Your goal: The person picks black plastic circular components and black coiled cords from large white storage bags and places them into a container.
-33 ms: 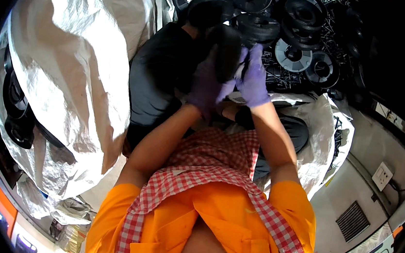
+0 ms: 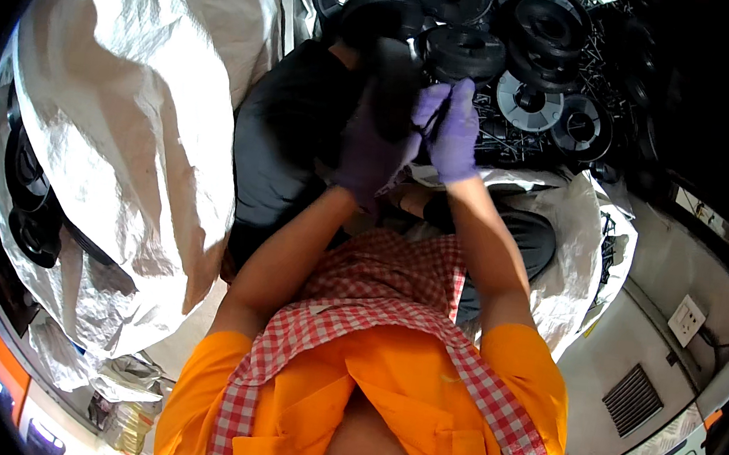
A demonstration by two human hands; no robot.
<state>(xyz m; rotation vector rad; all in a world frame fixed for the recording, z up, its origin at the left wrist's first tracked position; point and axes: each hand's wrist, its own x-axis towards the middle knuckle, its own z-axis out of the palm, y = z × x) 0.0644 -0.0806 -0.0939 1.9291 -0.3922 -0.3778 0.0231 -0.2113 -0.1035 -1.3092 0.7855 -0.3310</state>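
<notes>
My left hand [image 2: 372, 154], in a purple glove and mostly in shadow, grips a black rounded part [image 2: 396, 81] held upright above my lap. That part's exact kind is lost in the dark. Close beside it on the right, my right hand [image 2: 454, 140], gloved in purple too, has its fingers pressed together. A thin dark piece shows between the two hands, but I cannot make out what the right fingers hold. Just beyond the hands lie black ring-shaped plastic parts [image 2: 465, 53] and a grey spoked disc [image 2: 530, 101].
A large white woven sack [image 2: 147, 119] bulges on the left. Small black sprue-like scraps [image 2: 504, 140] lie among the rings. Another white sack [image 2: 569, 247] stands right of my knee, near a wall socket [image 2: 687, 320] and a vent grille [image 2: 633, 401].
The black part has shifted slightly left and away from the right hand. My right hand has drawn back a little toward me, and more of the purple fingers between the hands shows.
</notes>
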